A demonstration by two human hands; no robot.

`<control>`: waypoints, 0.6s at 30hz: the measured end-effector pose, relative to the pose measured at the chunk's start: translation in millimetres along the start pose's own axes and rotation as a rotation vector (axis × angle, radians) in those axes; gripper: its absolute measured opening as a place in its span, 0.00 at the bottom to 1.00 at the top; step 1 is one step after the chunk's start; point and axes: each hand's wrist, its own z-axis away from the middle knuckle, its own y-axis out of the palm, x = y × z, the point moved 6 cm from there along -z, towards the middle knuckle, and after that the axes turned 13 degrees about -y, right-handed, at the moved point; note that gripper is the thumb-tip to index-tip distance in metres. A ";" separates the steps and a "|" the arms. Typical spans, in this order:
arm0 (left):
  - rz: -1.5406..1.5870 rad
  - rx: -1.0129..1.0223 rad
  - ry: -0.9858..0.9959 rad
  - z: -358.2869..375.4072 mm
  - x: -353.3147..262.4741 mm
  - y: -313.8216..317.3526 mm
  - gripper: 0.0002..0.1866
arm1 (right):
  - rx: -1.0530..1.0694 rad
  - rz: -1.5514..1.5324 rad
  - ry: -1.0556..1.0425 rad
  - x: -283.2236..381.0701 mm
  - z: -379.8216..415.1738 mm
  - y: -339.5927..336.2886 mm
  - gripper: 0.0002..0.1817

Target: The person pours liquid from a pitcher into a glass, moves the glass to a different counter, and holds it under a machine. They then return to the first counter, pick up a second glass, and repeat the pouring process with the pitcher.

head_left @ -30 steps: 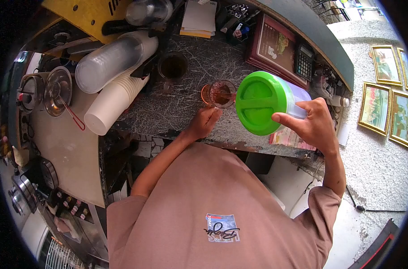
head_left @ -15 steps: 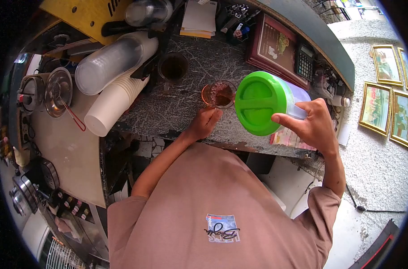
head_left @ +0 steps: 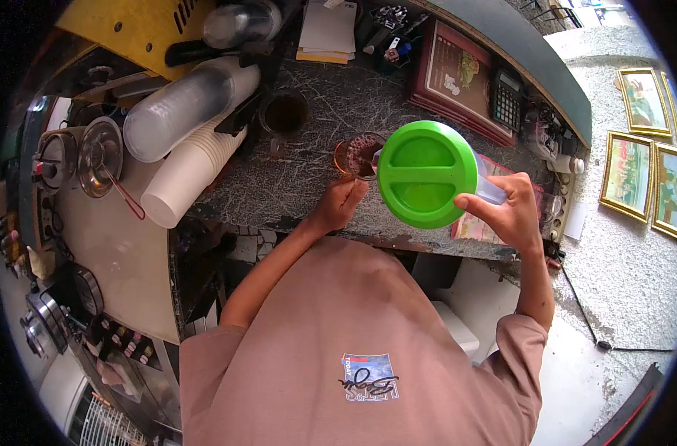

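Observation:
My left hand [head_left: 340, 204] is closed at the near side of a clear glass mug [head_left: 344, 157], where its handle would be. Reddish-brown liquid with froth shows inside. In my right hand [head_left: 508, 212] is the handle of a clear plastic pitcher with a bright green lid [head_left: 428, 175], thumb along the top. The pitcher's spout is at the mug's right rim; its body is mostly hidden under the lid. Another glass mug [head_left: 285, 113] with dark liquid stands farther back on the scratched dark counter [head_left: 316, 93].
Stacked paper cups [head_left: 186, 182] and clear plastic cups [head_left: 176, 111] lie to the left, near a metal strainer [head_left: 101, 156]. Maroon menus [head_left: 457, 78], a calculator [head_left: 506, 102] and a paper pad [head_left: 327, 30] are at the back. Framed pictures [head_left: 626, 177] hang on the right wall.
My right hand has brought the pitcher left, so its spout meets the mug's rim. The lid now faces me more squarely. My left hand and the mug have hardly moved.

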 end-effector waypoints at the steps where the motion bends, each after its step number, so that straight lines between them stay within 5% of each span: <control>1: -0.005 -0.010 0.019 0.0 1.3 0.1 0.22 | -0.017 0.000 -0.011 -3.9 3.4 -0.8 0.23; 6: -0.001 -0.019 -0.004 -1.3 4.2 1.1 0.23 | -0.231 -0.105 -0.047 -37.4 33.8 4.8 0.24; 9: 0.042 -0.044 0.001 -1.5 -1.6 1.0 0.24 | -0.552 -0.408 0.016 -100.5 76.7 23.1 0.25; 11: 0.024 -0.066 0.016 -0.7 -3.1 0.5 0.24 | -0.953 -0.530 -0.042 -150.1 122.0 31.7 0.17; 12: 0.024 -0.062 0.016 -0.2 -2.3 1.1 0.24 | -1.003 -0.846 -0.047 -143.7 123.6 31.8 0.16; 16: 0.023 -0.085 0.021 -0.5 7.1 3.2 0.25 | -1.410 -0.737 0.059 -135.9 149.7 26.4 0.21; 18: 0.015 -0.096 0.025 -1.0 8.2 4.0 0.25 | -1.434 -0.722 0.045 -147.0 159.7 23.1 0.18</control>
